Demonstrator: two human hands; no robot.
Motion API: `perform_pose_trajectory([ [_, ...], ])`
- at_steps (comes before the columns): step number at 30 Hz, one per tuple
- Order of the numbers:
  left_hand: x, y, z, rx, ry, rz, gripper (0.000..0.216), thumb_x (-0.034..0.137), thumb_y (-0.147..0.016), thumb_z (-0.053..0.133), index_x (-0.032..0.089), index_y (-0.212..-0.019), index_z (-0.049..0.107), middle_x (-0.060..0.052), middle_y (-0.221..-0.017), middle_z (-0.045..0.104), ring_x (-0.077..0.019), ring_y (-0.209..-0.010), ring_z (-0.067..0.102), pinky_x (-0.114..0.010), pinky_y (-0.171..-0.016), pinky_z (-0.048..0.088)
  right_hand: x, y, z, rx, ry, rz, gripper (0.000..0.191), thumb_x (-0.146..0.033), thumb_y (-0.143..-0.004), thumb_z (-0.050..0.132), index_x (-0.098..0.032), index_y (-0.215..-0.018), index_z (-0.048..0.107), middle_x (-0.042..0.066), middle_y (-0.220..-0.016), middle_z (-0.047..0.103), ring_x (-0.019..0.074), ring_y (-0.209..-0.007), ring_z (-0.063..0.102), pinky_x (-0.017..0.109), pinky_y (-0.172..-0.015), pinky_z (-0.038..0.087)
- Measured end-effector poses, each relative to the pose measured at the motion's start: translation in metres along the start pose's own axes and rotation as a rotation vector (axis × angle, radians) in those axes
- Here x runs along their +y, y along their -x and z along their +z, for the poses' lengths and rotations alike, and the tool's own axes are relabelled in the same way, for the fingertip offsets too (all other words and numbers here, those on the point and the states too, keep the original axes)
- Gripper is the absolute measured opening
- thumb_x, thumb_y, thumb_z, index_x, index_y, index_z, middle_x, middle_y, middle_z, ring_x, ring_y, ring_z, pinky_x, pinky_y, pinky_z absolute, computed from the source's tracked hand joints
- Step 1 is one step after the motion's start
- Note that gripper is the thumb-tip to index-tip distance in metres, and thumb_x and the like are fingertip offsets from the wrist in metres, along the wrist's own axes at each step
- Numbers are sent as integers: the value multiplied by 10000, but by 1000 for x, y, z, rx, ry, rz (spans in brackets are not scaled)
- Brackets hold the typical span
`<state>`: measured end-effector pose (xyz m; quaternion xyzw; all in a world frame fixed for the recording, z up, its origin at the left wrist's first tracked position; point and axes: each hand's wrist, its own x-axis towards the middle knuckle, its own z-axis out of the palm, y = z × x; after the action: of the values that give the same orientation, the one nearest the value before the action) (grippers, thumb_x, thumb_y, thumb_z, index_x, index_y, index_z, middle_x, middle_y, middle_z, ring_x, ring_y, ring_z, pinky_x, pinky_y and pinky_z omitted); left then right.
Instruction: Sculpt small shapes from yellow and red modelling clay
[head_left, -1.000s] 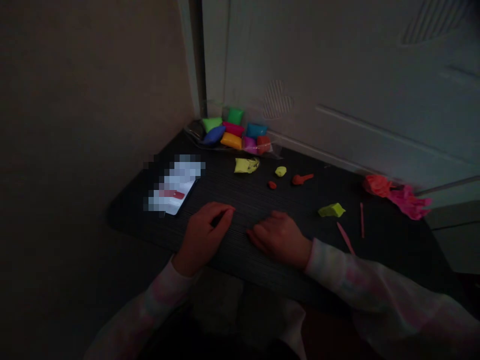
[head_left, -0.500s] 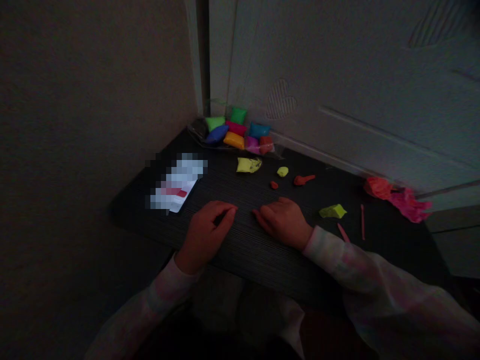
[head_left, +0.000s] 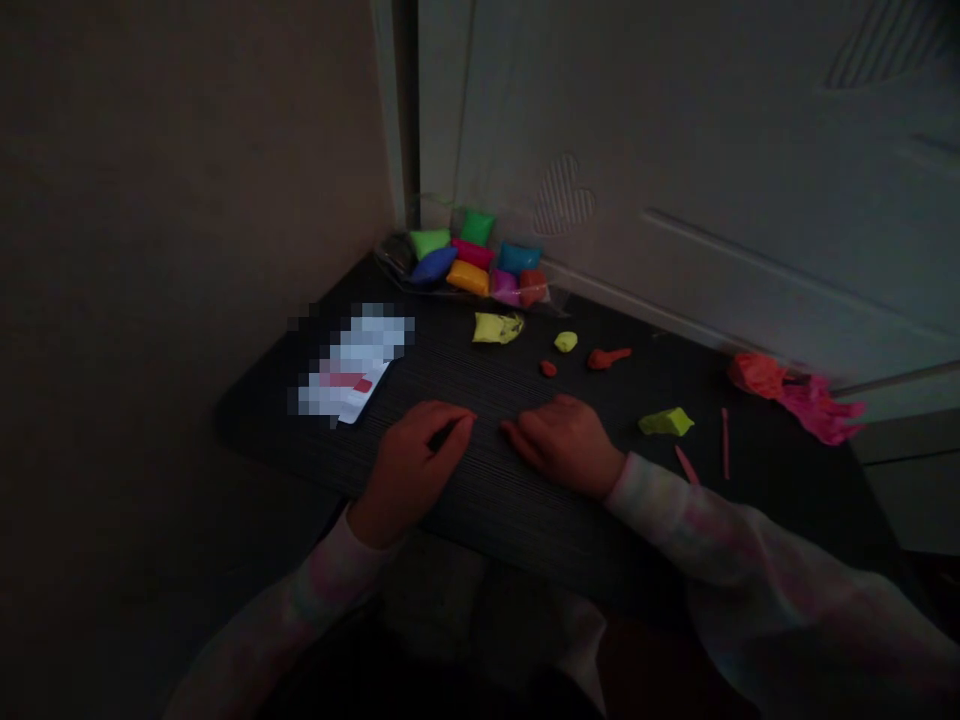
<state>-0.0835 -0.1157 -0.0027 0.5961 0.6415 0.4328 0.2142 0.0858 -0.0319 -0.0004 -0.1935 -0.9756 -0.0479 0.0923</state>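
My left hand [head_left: 415,455] is over the near part of the dark table, thumb and fingertips pressed together in a pinch. Anything between those tips is too small and dark to name. Facing it, apart by a small gap, my right hand [head_left: 566,445] has its fingers curled, and whatever they may hold is hidden. Beyond the right hand lie a small red lump of clay [head_left: 548,369], a yellow lump of clay [head_left: 565,342] and a longer red piece of clay [head_left: 609,358]. A lit phone [head_left: 358,370], partly blurred, lies left of my left hand.
At the back, a clear bag holds several colourful clay packets [head_left: 469,278]. An opened yellow packet [head_left: 495,328] lies before it. Rightward are a yellow-green packet [head_left: 666,422], two pink modelling tools [head_left: 725,445] and crumpled orange and pink material [head_left: 795,393]. A wall and a pale door border the table.
The fingertips of my right hand have shifted very slightly left. My left hand keeps its pinch, and the things on the table stay where they were.
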Motion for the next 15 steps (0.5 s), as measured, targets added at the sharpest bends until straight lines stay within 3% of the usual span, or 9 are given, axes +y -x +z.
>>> perform_pose_trajectory([
  [2,0,0,0,1,0,0,162,235,-786,464,159,-828,600,-22,-824,628,-123,-788,572,-250,-721,444,-1,1,-1,6,20,42,335,-297,-852,345,-163,-596,514,-8,-506,568,89,-456,455,270,-539,213],
  [7,1,-1,0,-7,-4,2,154,221,-782,467,155,-816,601,-23,-813,629,-123,-781,572,-247,-724,441,-16,8,-2,-34,-98,-72,319,-282,-853,349,-172,-602,512,-28,-506,562,85,-487,478,264,-557,229],
  [12,0,-1,-1,-28,-12,-10,166,240,-785,464,158,-824,603,-25,-831,633,-128,-796,572,-255,-740,440,0,-1,0,-47,-17,68,348,-332,-858,325,-166,-619,517,-7,-531,570,90,-470,459,261,-548,244],
  [15,0,-2,-2,-32,-25,-31,179,253,-790,456,160,-829,604,-28,-841,634,-132,-800,573,-260,-739,443,12,-3,-13,-9,-44,156,352,-356,-844,351,-162,-593,504,-8,-514,541,87,-463,431,249,-526,253],
])
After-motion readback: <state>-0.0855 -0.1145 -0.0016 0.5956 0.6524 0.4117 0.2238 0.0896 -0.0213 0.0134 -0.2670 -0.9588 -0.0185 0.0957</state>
